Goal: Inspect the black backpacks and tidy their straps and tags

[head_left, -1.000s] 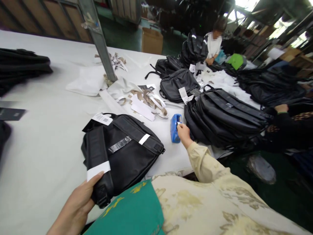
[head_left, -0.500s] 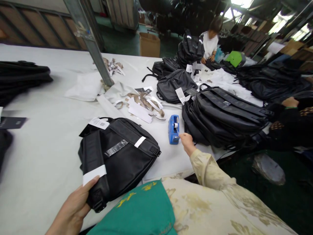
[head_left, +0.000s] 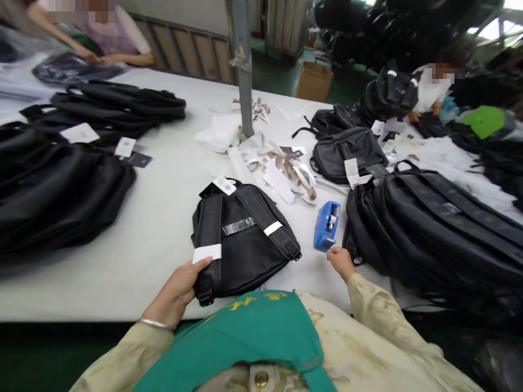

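Observation:
A black backpack (head_left: 245,239) lies strap side up on the white table (head_left: 155,228), with white paper bands (head_left: 206,253) round its straps and a tag (head_left: 224,185) at its far end. My left hand (head_left: 180,288) grips the near end of the left strap, thumb on the white band. My right hand (head_left: 340,261) is closed in a pinch just in front of the blue tape dispenser (head_left: 327,226), right of the backpack. What the fingers pinch is too small to make out.
A big heap of black backpacks (head_left: 441,228) fills the right side, and another heap (head_left: 53,190) the left. Paper scraps (head_left: 286,171), a metal pole (head_left: 245,71) and a small black bag (head_left: 347,147) lie beyond. One person (head_left: 98,32) works at far left, another (head_left: 429,87) at far right.
My right hand has drawn back from the top of the dispenser to its near end. My left hand keeps hold of the strap. The view has swung left.

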`<state>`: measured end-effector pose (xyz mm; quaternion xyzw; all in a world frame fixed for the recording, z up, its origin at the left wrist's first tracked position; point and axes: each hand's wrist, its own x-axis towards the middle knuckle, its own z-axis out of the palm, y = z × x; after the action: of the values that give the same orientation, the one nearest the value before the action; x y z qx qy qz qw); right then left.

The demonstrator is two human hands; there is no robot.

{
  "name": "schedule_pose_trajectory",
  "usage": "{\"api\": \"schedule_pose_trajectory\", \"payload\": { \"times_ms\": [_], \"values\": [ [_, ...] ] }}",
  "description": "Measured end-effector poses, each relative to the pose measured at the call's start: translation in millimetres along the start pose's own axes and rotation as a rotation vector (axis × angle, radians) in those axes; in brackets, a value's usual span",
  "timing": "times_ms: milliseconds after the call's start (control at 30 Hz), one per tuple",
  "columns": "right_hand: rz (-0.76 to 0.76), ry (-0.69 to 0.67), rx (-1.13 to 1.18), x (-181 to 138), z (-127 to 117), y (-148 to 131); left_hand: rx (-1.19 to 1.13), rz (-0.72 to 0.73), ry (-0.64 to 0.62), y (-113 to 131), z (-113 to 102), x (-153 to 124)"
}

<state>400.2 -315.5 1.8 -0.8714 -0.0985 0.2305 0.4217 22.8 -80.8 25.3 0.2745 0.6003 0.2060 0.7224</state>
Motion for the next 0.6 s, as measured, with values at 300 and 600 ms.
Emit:
{"api": "schedule_pose_trajectory", "payload": {
  "times_ms": [300,600],
  "values": [
    [-0.626,-0.991,-0.036,-71.0,140.5,-170.4,-0.018,0.067,0.024,-7.4,2.3,-1.8],
    [-0.579,-1.085,-0.381,-92.2,232.8,-173.1,0.081,0.180,0.054,-16.1,0.9,2.2]
  ]
}}
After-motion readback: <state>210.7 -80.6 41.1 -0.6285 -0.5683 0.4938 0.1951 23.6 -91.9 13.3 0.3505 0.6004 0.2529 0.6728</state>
